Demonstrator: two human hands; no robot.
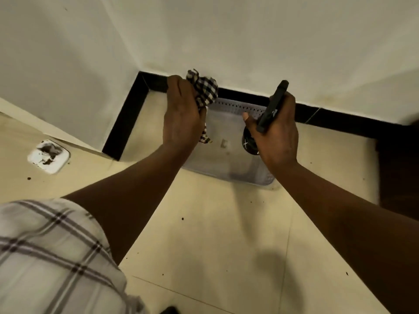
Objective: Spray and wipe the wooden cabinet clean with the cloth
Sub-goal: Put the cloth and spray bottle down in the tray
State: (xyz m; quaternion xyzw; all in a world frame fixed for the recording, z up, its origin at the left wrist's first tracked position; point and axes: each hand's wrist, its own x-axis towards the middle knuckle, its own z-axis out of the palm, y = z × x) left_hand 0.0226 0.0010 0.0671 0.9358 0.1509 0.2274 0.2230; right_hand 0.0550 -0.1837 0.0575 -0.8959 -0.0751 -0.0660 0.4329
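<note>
My left hand (181,114) grips a bunched black-and-white checked cloth (204,89), with one end hanging down below the fist. My right hand (276,130) holds a black spray bottle (273,105) by its neck, the nozzle pointing up towards the wall and its round body showing under my thumb. Both hands hover above a pale perforated plastic tray (229,159) lying on the floor by the wall. A dark wooden surface (399,168), probably the cabinet, shows at the right edge, apart from both hands.
A cream wall with a black skirting board (122,123) forms a corner ahead. The floor is beige tile (215,234) with small dark specks. A white, stained socket plate (48,156) sits on a surface at the left.
</note>
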